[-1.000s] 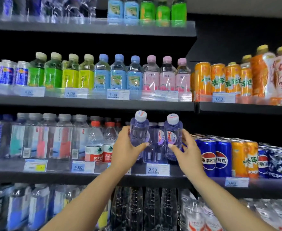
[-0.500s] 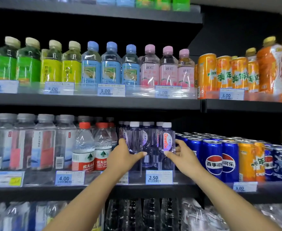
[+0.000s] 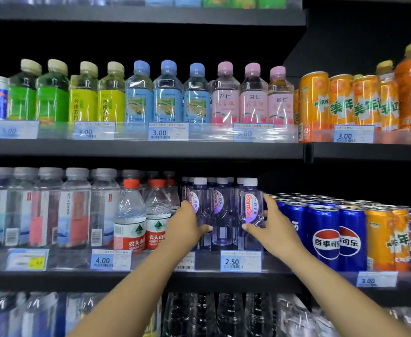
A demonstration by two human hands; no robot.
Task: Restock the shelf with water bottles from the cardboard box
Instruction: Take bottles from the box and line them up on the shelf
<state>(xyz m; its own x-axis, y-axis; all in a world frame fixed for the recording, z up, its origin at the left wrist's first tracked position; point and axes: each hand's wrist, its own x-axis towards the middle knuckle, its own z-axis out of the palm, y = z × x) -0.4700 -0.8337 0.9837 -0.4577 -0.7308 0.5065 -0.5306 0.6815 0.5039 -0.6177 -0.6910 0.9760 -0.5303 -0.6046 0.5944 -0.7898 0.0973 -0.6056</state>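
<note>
Small clear Ganten water bottles with white caps stand in rows on the middle shelf (image 3: 151,278), above a 2.50 price tag (image 3: 240,261). My left hand (image 3: 185,224) wraps the left front bottle (image 3: 201,198), thumb across its front. My right hand (image 3: 272,227) holds the right front bottle (image 3: 251,203), which stands upright on the shelf. A third bottle (image 3: 220,215) stands between them. The cardboard box is out of view.
Red-capped water bottles (image 3: 130,215) stand directly left of my left hand. Blue Pepsi cans (image 3: 326,239) sit close to my right hand. The shelf above (image 3: 141,147) hangs low over the bottle caps. More clear bottles fill the shelf below.
Both bottles were held up in front of the shelf a second ago. They have come down and back, and now stand in the front row with my hands still on them.
</note>
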